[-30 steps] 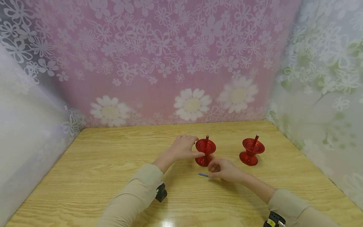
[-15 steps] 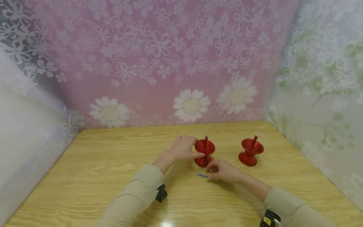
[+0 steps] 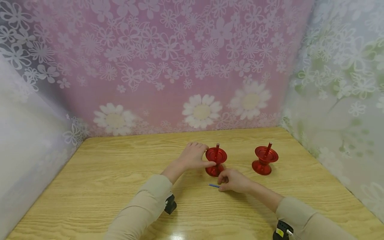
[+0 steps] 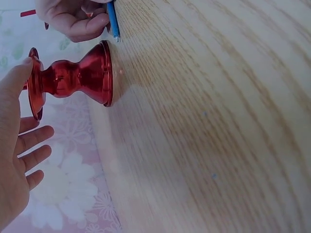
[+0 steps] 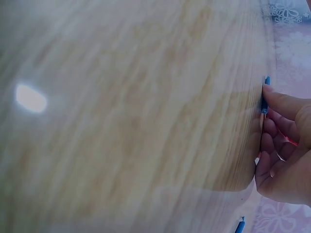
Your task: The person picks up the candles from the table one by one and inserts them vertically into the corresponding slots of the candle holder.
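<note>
By the right hand (image 3: 235, 181), a slim blue stick (image 3: 213, 185) is pinched on the near side of the left red pedestal holder (image 4: 63, 77). The stick's long axis is laid roughly left to right, its free end pointed left, crosswise to the holder's upright spindle (image 3: 217, 150). The holder's dish is gripped by the left hand (image 3: 193, 156). Whether the tabletop (image 3: 120, 180) is touched by the stick cannot be told.

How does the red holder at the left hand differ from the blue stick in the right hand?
The red holder is large and upright; the blue stick is small, thin and nearly level. The left hand touches the red holder, while the right hand pinches the blue stick. Both have a hand on them.
</note>
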Available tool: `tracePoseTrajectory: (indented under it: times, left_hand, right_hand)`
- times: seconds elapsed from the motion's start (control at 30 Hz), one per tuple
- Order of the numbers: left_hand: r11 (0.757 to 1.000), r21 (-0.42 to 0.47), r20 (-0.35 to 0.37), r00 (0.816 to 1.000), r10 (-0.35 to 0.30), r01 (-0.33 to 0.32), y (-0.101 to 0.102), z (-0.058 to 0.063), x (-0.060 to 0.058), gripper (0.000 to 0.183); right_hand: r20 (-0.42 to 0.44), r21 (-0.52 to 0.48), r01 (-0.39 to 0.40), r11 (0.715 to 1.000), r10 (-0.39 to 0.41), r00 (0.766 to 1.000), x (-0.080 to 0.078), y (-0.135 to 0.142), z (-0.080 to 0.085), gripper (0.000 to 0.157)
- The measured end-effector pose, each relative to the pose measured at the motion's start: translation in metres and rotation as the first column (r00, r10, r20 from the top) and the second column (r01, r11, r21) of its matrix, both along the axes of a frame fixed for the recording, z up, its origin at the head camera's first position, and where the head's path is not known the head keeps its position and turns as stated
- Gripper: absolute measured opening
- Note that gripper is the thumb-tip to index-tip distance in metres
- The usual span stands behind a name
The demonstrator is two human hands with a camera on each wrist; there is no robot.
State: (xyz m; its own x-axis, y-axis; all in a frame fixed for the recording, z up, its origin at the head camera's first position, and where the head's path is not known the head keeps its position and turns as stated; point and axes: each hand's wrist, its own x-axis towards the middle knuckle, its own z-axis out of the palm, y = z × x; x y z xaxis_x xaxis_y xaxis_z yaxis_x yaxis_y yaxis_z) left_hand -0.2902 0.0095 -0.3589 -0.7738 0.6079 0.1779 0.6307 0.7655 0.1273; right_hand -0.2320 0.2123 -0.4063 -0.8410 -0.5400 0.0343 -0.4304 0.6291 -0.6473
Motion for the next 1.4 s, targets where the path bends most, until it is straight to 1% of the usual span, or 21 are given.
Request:
tracePoseTrajectory:
  times: [0.23, 0.33, 0.47, 0.57, 0.73, 0.8, 0.87, 1.0, 1.07, 1.1, 1.23, 1.3, 1.33, 1.4]
  left_hand:
    - [1.000, -0.018, -0.046, 0.999, -0.019, 0.019, 0.000, -0.003, 0.001, 0.060]
    - [0.999, -0.043, -0.087, 0.996, -0.032, 0.028, 0.000, -0.004, 0.001, 0.058]
    - [0.996, -0.077, -0.139, 0.989, -0.056, 0.045, -0.001, -0.003, 0.003, 0.056]
    - [0.994, -0.092, -0.156, 0.986, -0.066, 0.052, -0.001, -0.002, 0.004, 0.057]
    - [0.992, -0.121, -0.186, 0.980, -0.066, 0.044, -0.001, -0.001, 0.004, 0.059]
    - [0.991, -0.125, -0.182, 0.981, -0.061, 0.038, -0.001, -0.001, 0.004, 0.060]
    - [0.992, -0.120, -0.162, 0.985, -0.050, 0.031, -0.001, -0.001, 0.003, 0.060]
    - [0.994, -0.113, -0.119, 0.993, -0.019, 0.006, -0.003, 0.001, 0.003, 0.060]
    - [0.993, -0.120, -0.114, 0.993, -0.011, -0.002, -0.004, 0.002, 0.002, 0.060]
    - [0.992, -0.125, -0.113, 0.994, -0.010, -0.004, -0.004, 0.003, 0.002, 0.061]
    - [0.990, -0.138, -0.118, 0.993, -0.012, -0.005, -0.005, 0.004, 0.003, 0.062]
    - [0.989, -0.146, -0.126, 0.992, -0.014, -0.005, -0.005, 0.005, 0.003, 0.061]
    - [0.989, -0.148, -0.130, 0.991, -0.015, -0.005, -0.005, 0.005, 0.003, 0.061]
    - [0.988, -0.153, -0.138, 0.990, -0.017, -0.004, -0.005, 0.005, 0.002, 0.061]
  right_hand:
    - [-0.052, 0.077, -0.026, 0.997, 0.030, 0.998, 0.004, -0.003, 0.003, 0.010]
    - [-0.064, 0.105, -0.051, 0.993, 0.058, 0.996, 0.006, -0.002, 0.004, 0.010]
    - [-0.069, 0.104, -0.086, 0.991, 0.094, 0.993, 0.007, 0.001, 0.005, 0.011]
    - [-0.049, 0.075, -0.097, 0.992, 0.101, 0.994, 0.008, 0.004, 0.005, 0.010]
    - [0.025, 0.030, -0.110, 0.994, 0.109, 0.994, 0.008, 0.010, 0.006, 0.007]
    - [0.057, 0.029, -0.114, 0.993, 0.112, 0.992, 0.008, 0.012, 0.007, 0.006]
    - [0.071, 0.037, -0.123, 0.992, 0.120, 0.990, 0.007, 0.013, 0.008, 0.006]
    - [0.079, 0.034, -0.162, 0.986, 0.159, 0.984, 0.006, 0.017, 0.013, 0.010]
    - [0.088, 0.022, -0.174, 0.985, 0.171, 0.981, 0.006, 0.019, 0.015, 0.011]
    - [0.083, 0.019, -0.175, 0.984, 0.172, 0.981, 0.006, 0.020, 0.016, 0.011]
    - [0.079, -0.002, -0.138, 0.990, 0.137, 0.987, 0.007, 0.025, 0.021, 0.012]
    - [0.083, -0.020, -0.105, 0.994, 0.106, 0.991, 0.008, 0.027, 0.025, 0.012]
    - [0.100, -0.033, -0.081, 0.996, 0.084, 0.991, 0.008, 0.027, 0.027, 0.013]
    - [0.113, -0.070, -0.056, 0.996, 0.064, 0.992, 0.009, 0.029, 0.033, 0.016]
